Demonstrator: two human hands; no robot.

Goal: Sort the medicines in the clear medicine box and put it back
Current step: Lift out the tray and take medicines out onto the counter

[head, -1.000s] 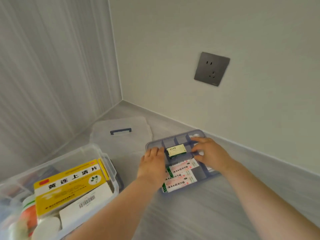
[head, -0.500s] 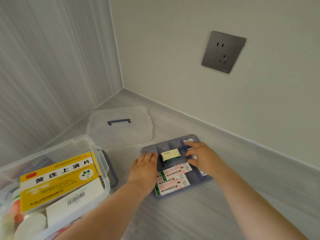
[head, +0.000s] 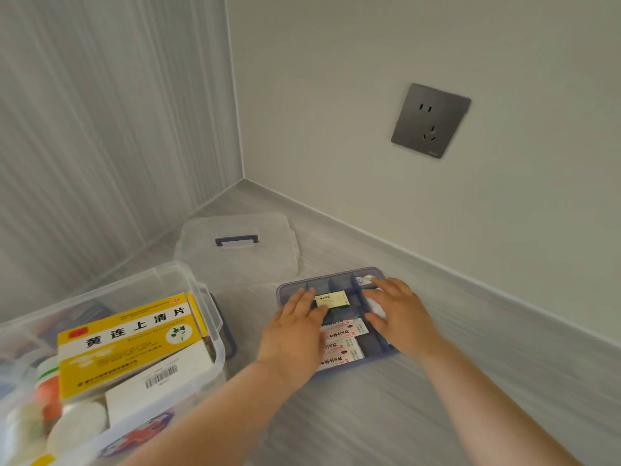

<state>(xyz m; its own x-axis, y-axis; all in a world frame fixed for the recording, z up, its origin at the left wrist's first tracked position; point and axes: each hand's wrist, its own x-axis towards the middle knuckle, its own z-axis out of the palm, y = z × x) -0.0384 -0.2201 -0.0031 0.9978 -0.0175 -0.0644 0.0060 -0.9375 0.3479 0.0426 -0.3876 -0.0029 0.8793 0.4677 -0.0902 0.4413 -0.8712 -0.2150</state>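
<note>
From my remote seat, two bare forearms rise from the bottom edge of the frame toward its centre. At lower left stands the clear plastic medicine box, lidless and packed: a yellow-and-white cardboard medicine carton lies on top, a white barcoded packet just below it, and round white containers sit blurred in the bottom-left corner. Right of centre, a blue-grey divided plastic tray rests on the grey wood-grain floor. My left hand lies flat over the tray's left side, fingers together and extended, the fingertips touching a small green-and-cream box in a middle compartment; it presses rather than clasps. My right hand spreads palm-down over the tray's right side, fingers apart, covering something white that I cannot identify; whether it grips anything I cannot tell. Between the two hands, pink-and-white plaster packets fill the tray's near compartments. Beyond the tray, toward the upper middle, the translucent lid with a dark blue handle lies flat on the floor near the room's corner. At upper right, a dark grey wall socket is set in the pale wall.
</note>
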